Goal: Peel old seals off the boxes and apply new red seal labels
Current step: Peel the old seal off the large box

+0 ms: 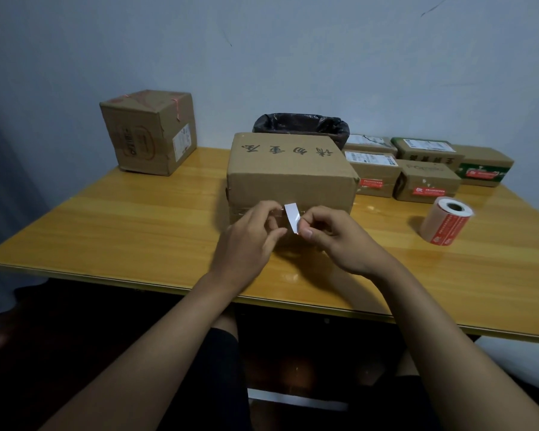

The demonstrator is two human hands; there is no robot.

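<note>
The small white strip (292, 218) stands nearly upright between the two hands, its long axis running from the top edge near the box face down to the right thumb; only its pale side shows, so whether it is a red label's back or its liner cannot be told. It hangs just in front of the near face of the large cardboard box (290, 174), at the taped seam there. The right hand (339, 239) pinches the strip's lower end between thumb and curled fingers, and the left hand (251, 236) has its fingers curled at the strip's upper left edge, seemingly pinching it too. Both hands are equally near, one on each side. Judging from this, the coming move turns on the short gap between strip and box face: straight ahead of the hands. The label roll (447, 220) lies well to the right on the table (122, 231), near the smaller boxes (427, 181) bearing red seals
</note>
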